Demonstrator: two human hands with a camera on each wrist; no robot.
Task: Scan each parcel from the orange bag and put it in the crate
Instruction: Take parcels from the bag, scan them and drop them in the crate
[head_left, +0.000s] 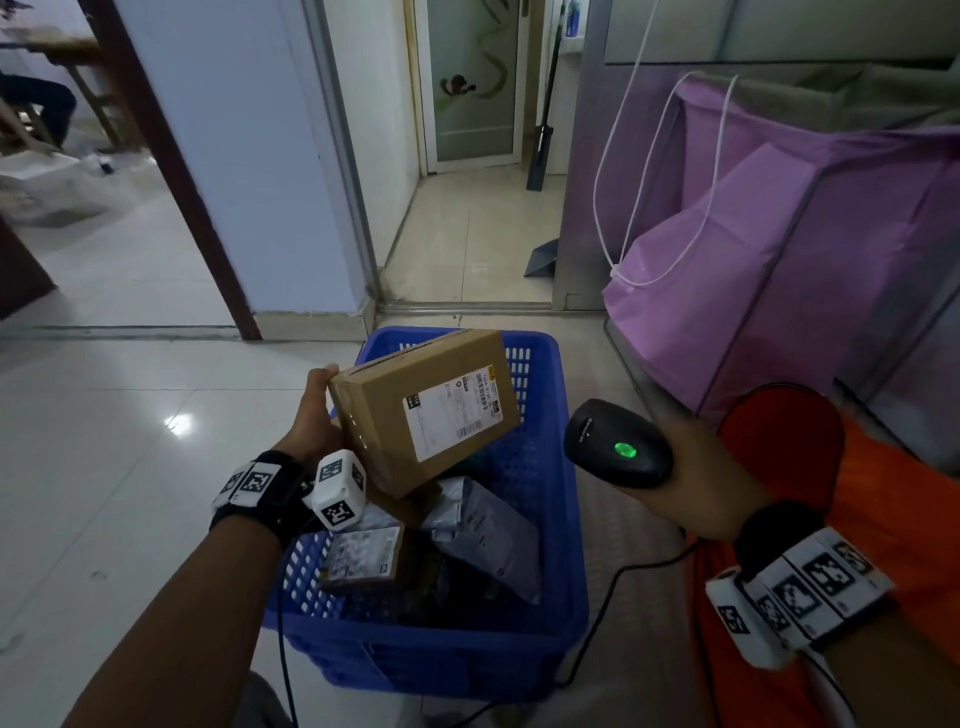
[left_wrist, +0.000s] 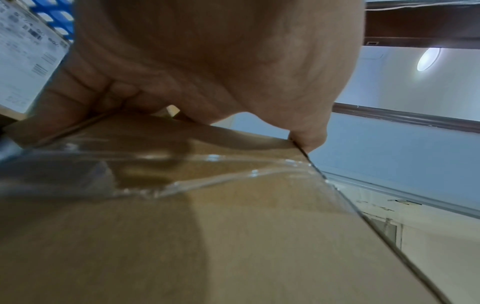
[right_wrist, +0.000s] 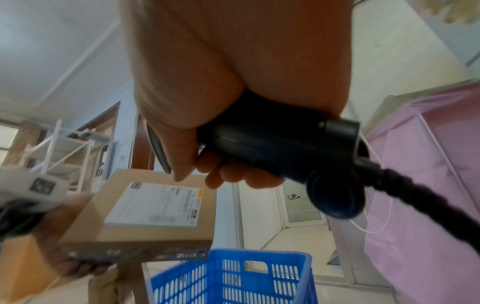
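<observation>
Box: one brown cardboard box (head_left: 423, 410), middle of the head view, tilted, held in the air over the far half of the crate. One white shipping label (head_left: 453, 415) faces up on it, and clear tape runs along one edge.
Left hand: the left hand (head_left: 311, 415) grips the box's left end, thumb on the top corner, fingers curled underneath. The left wrist view shows the fingers (left_wrist: 85, 96) pressed tight against the cardboard.
Right hand: the right hand (head_left: 706, 467), at right of the head view, is wrapped round the handle of one black scanner (head_left: 618, 441). The fingers (right_wrist: 233, 172) are curled snug round the grip in the right wrist view.
Scanner: one green light (head_left: 625, 450) glowing on top, one black cable (head_left: 613, 587) trailing down to the floor. It sits just right of the box, not touching it.
Crate: one blue plastic crate (head_left: 563, 545) on the floor, lower middle. Inside I count at least one grey mailer bag (head_left: 488, 535) and one smaller labelled box (head_left: 363, 558); the rest is too dark to count.
Orange bag: one orange bag (head_left: 810, 447), right edge, behind the right hand.
Background: one purple fabric cover (head_left: 779, 249) with a white cord, upper right.
</observation>
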